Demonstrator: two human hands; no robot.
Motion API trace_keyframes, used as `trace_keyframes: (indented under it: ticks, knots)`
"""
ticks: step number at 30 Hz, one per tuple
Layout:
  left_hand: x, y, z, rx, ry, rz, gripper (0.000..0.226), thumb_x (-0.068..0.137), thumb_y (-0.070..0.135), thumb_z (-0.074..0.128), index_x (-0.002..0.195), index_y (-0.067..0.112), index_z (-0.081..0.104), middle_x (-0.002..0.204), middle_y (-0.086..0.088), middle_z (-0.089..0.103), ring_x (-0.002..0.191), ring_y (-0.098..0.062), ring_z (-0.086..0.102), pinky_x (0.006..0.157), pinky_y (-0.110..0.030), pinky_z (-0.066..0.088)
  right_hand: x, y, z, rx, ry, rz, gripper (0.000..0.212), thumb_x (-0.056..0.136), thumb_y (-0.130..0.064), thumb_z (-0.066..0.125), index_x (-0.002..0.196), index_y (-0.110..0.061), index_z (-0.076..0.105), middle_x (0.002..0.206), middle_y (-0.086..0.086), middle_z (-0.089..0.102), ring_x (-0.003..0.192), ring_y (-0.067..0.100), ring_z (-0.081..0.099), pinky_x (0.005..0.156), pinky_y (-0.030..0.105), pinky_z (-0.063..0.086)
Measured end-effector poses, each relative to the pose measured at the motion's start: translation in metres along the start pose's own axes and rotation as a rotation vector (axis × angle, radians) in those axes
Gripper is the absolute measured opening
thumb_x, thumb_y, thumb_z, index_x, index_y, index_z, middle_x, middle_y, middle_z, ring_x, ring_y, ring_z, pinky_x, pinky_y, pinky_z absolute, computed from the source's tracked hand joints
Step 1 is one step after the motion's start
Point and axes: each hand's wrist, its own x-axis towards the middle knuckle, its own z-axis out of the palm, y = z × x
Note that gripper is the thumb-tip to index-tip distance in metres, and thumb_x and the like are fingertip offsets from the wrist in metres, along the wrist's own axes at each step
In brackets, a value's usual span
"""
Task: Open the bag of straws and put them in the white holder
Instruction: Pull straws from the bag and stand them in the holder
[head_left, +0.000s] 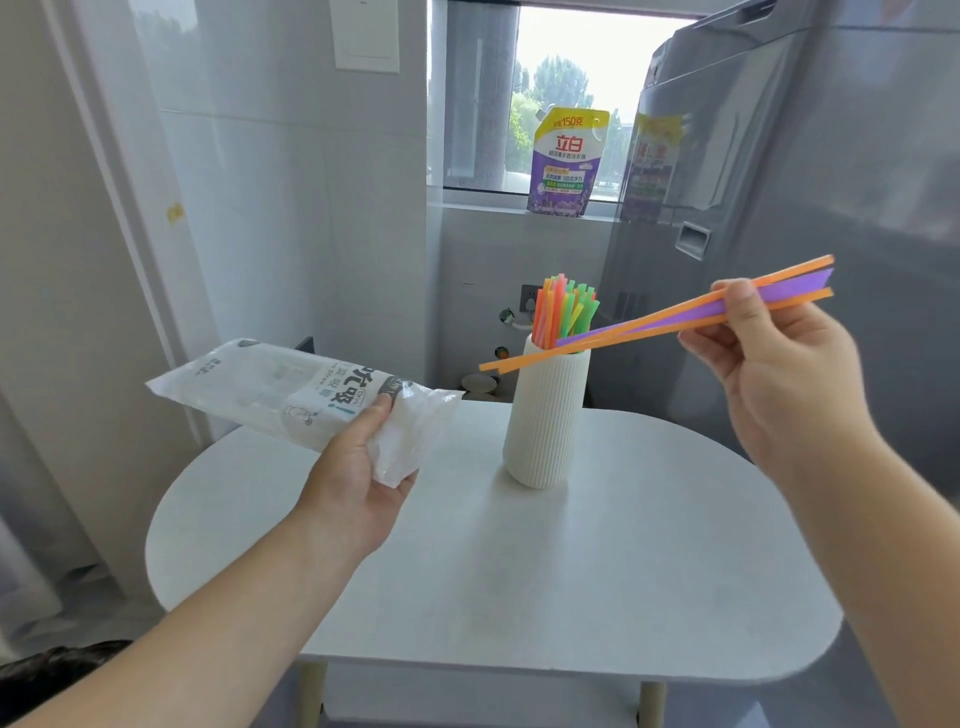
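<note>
Our right hand (769, 374) pinches three straws (649, 325) in its fingers, long axis slanting down-left over the white holder (545, 415); our left hand (358, 467) grips the bag (270, 389).

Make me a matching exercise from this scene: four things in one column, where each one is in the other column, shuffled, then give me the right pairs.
Things:
1. straw bag
2. white holder
3. orange and purple straws
4. purple pouch

Places:
A. pinched in the right hand
B. on the windowsill
C. gripped by the left hand
D. standing on the table

Pairs: 1-C, 2-D, 3-A, 4-B.
</note>
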Motion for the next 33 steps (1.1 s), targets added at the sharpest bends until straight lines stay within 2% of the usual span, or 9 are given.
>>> trace_keyframes:
  ticks: [3,9,14,17,19,22,25,27,33]
  knots:
    - [0.000,-0.004,-0.002,0.027,0.005,-0.012,0.025,0.092,0.024,0.074,0.117,0.027,0.071,0.098,0.008,0.081,0.080,-0.007,0.077,0.056,-0.020,0.057,0.005,-0.011,-0.003,-0.107,0.035,-0.092,0.016,0.101,-0.023,0.061,0.092,-0.016,0.071,0.071,-0.011,0.073,0.077,0.010,0.073,0.079,0.025,0.060]
    - [-0.001,-0.010,0.001,0.069,-0.005,-0.019,0.042,0.093,0.023,0.073,0.134,0.020,0.067,0.107,0.005,0.079,0.089,-0.011,0.075,0.056,-0.021,0.057,0.014,-0.031,0.005,-0.307,0.053,-0.238,0.014,0.098,-0.026,0.064,0.085,-0.027,0.071,0.070,-0.015,0.075,0.075,0.011,0.076,0.077,0.027,0.062]
    - [0.001,-0.010,0.000,0.079,-0.017,-0.018,0.044,0.094,0.022,0.072,0.137,0.019,0.066,0.112,0.004,0.077,0.091,-0.012,0.074,0.055,-0.021,0.057,0.020,-0.041,0.015,-0.463,0.066,-0.346,0.018,0.095,-0.031,0.065,0.077,-0.031,0.069,0.067,-0.018,0.074,0.071,0.010,0.076,0.076,0.030,0.063]
    - [0.001,-0.009,0.000,0.080,-0.014,-0.021,0.043,0.093,0.023,0.072,0.136,0.019,0.066,0.111,0.005,0.077,0.089,-0.011,0.074,0.055,-0.021,0.056,0.020,-0.044,0.020,-0.549,0.051,-0.387,0.018,0.095,-0.033,0.064,0.078,-0.032,0.068,0.070,-0.014,0.073,0.068,0.007,0.075,0.076,0.032,0.063]
    - [0.002,-0.009,-0.001,0.077,-0.015,-0.021,0.040,0.093,0.022,0.073,0.133,0.020,0.068,0.107,0.005,0.079,0.084,-0.010,0.075,0.053,-0.021,0.056,0.019,-0.045,0.025,-0.597,0.029,-0.399,0.016,0.096,-0.031,0.063,0.081,-0.032,0.068,0.077,-0.013,0.073,0.068,0.005,0.075,0.074,0.027,0.062]
    - [0.003,-0.009,-0.001,0.073,-0.024,-0.021,0.034,0.093,0.021,0.073,0.127,0.021,0.070,0.098,0.006,0.080,0.076,-0.009,0.077,0.051,-0.021,0.056,0.016,-0.044,0.033,-0.658,0.009,-0.416,0.017,0.097,-0.030,0.062,0.081,-0.030,0.067,0.075,-0.014,0.072,0.070,0.005,0.074,0.068,0.017,0.058]
    - [0.003,-0.010,-0.002,0.071,-0.032,-0.020,0.029,0.093,0.020,0.072,0.123,0.022,0.071,0.095,0.006,0.080,0.074,-0.008,0.077,0.050,-0.021,0.055,0.014,-0.045,0.037,-0.727,-0.009,-0.443,0.016,0.097,-0.030,0.061,0.084,-0.026,0.068,0.075,-0.013,0.070,0.074,0.015,0.074,0.073,0.026,0.058]
    - [0.002,-0.010,-0.001,0.068,-0.035,-0.022,0.029,0.093,0.020,0.072,0.122,0.023,0.071,0.095,0.006,0.080,0.074,-0.009,0.077,0.051,-0.021,0.056,0.015,-0.047,0.037,-0.746,-0.014,-0.456,0.017,0.097,-0.031,0.061,0.087,-0.022,0.070,0.076,-0.012,0.071,0.074,0.016,0.074,0.076,0.031,0.059]
    - [0.004,-0.008,-0.003,0.068,-0.023,-0.024,0.029,0.092,0.019,0.074,0.121,0.021,0.072,0.102,0.004,0.081,0.078,-0.010,0.078,0.052,-0.022,0.057,0.017,-0.049,0.034,-0.734,-0.019,-0.423,0.016,0.097,-0.031,0.060,0.084,-0.024,0.069,0.077,-0.013,0.072,0.070,0.000,0.072,0.064,0.012,0.053]
